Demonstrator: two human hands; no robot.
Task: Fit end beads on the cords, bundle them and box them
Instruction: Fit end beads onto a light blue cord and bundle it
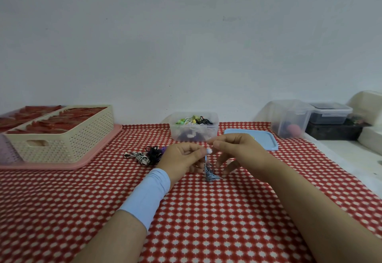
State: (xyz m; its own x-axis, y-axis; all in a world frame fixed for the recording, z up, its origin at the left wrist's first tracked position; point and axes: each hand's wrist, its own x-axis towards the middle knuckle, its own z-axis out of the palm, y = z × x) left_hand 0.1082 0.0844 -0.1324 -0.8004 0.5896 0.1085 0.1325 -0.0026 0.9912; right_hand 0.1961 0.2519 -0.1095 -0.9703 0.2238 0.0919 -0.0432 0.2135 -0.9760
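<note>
A blue-grey cord (pixel 208 170) is held upright over the middle of the counter (pixel 206 221), which is covered by a red-and-white patterned cloth. The cord's loose lower end is bunched on the cloth. The cord is pinched just below its top by the curled fingers (pixel 196 156) of the left hand (pixel 182 158), whose wrist is wrapped in a pale blue sleeve (pixel 148 192). A white bead (pixel 209 150) sits at the cord's top end and is pinched by the thumb and forefinger of the right hand (pixel 237 151); the remaining right fingers are curled loosely downward.

Just left of the hands, a striped black-and-white bundle (pixel 142 157) and a black bundle (pixel 154 152) are laid touching each other. Farther back, a clear box (pixel 194 132) filled with mixed-colour cords is seen, with a blue lid (pixel 264 142) lying flat to its right. At the far left, a cream basket (pixel 66 143) is set on a pink tray (pixel 62 166).
</note>
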